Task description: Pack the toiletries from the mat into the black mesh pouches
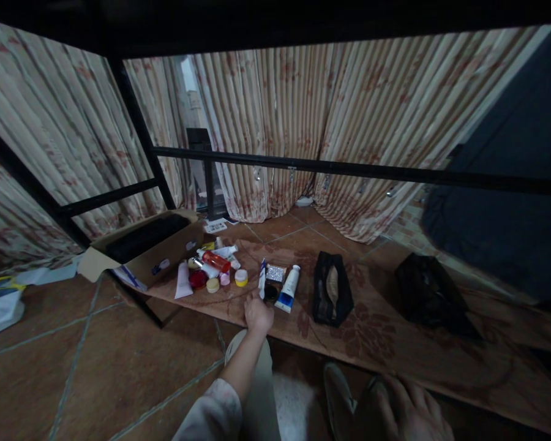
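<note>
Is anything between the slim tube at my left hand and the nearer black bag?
Yes. Just right of the slim tube are a glittery item and a round black item; past those, a white-and-blue tube lies before the nearer black bag.

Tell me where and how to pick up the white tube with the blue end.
Probably pinch the white tube across its middle, from above and its right: it lies with its cap away from you, a gap separates it from the black bag, and a dark round container sits close on its left.
</note>
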A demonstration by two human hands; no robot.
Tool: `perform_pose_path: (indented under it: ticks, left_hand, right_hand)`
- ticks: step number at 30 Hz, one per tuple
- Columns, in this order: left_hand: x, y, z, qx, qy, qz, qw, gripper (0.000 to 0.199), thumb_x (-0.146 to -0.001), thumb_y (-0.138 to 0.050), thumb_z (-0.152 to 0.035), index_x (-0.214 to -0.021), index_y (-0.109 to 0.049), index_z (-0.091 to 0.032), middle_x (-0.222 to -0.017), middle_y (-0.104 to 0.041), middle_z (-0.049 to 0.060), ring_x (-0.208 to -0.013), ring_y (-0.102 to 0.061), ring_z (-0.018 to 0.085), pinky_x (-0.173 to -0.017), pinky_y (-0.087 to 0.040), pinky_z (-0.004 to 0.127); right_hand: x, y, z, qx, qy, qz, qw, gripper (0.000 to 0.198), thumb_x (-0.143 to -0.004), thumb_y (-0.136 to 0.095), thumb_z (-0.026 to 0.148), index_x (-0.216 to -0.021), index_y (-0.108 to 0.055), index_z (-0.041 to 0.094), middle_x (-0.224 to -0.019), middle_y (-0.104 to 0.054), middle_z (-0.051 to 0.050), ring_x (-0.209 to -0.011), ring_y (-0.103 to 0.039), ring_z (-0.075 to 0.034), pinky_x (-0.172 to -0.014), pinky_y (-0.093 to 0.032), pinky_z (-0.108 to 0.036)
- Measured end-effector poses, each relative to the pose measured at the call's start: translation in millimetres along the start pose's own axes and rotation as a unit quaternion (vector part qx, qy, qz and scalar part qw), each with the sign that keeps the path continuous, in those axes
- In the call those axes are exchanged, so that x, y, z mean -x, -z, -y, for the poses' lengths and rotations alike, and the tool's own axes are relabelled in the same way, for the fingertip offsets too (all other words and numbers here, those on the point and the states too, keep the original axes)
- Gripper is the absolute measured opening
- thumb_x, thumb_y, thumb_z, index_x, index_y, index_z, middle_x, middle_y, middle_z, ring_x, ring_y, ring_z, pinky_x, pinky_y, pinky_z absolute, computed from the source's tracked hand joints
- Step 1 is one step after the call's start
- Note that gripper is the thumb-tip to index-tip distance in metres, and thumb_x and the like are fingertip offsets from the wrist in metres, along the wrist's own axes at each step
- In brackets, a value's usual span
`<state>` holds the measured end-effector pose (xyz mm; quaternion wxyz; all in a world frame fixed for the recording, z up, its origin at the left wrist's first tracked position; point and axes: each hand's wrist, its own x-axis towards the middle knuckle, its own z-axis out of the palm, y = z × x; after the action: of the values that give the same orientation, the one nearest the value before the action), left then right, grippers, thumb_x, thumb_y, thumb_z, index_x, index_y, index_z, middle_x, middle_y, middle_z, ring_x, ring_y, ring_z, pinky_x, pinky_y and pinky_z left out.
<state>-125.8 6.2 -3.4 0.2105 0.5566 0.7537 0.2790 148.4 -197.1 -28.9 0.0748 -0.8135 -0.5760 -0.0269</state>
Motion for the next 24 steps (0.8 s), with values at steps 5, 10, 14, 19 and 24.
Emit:
perform_pose_path:
  ticks: [5, 10, 14, 19, 24]
  left_hand:
    - [-7, -2, 0, 0.043, 0.027, 0.008, 0.999, 0.042, -0.072, -0.051, -0.012, -0.114, -0.054, -0.006, -0.114, -0.058, 0.023, -0.109, -0.055, 0.029, -0.09, -0.041, 0.038]
    - [-17, -5, 12, 0.121, 0.041, 0.01, 0.992, 0.036, -0.067, -0.052, -0.01, -0.102, -0.064, -0.011, -0.099, -0.066, 0.018, -0.102, -0.061, 0.029, -0.085, -0.044, 0.035]
    - [-27, -8, 24, 0.223, 0.075, 0.002, 0.972, 0.029, -0.068, -0.049, -0.012, -0.091, -0.066, -0.013, -0.086, -0.069, 0.011, -0.089, -0.064, 0.024, -0.073, -0.047, 0.03]
    - [-29, -8, 25, 0.358, 0.106, 0.0, 0.928, 0.034, -0.067, -0.046, -0.013, -0.097, -0.063, -0.014, -0.089, -0.067, 0.007, -0.072, -0.063, 0.014, -0.063, -0.048, 0.023]
    - [-20, 2, 17, 0.467, 0.104, 0.029, 0.878, 0.04, -0.064, -0.052, -0.014, -0.103, -0.06, -0.019, -0.092, -0.064, 0.004, -0.069, -0.059, 0.009, -0.064, -0.047, 0.022]
  right_hand:
    - [2, 8, 4, 0.001, 0.002, -0.007, 1.0, 0.045, -0.083, -0.033, 0.049, -0.113, -0.057, 0.027, -0.121, -0.052, -0.006, -0.111, -0.045, -0.028, -0.086, -0.04, -0.043]
    - [2, 8, 5, 0.006, 0.005, -0.011, 1.0, 0.043, -0.084, -0.034, 0.046, -0.115, -0.055, 0.026, -0.122, -0.051, -0.006, -0.111, -0.043, -0.028, -0.086, -0.039, -0.042]
    - [1, 7, 4, 0.005, 0.002, -0.011, 1.0, 0.041, -0.084, -0.035, 0.045, -0.114, -0.056, 0.025, -0.122, -0.051, -0.006, -0.112, -0.043, -0.028, -0.087, -0.038, -0.042]
    - [1, 9, 5, 0.0, 0.006, -0.015, 1.0, 0.04, -0.085, -0.035, 0.044, -0.113, -0.056, 0.026, -0.122, -0.051, -0.006, -0.113, -0.043, -0.027, -0.088, -0.038, -0.041]
    - [1, 14, 7, -0.012, 0.003, -0.02, 1.0, 0.038, -0.085, -0.035, 0.042, -0.112, -0.057, 0.026, -0.121, -0.052, -0.005, -0.111, -0.044, -0.026, -0.088, -0.038, -0.04]
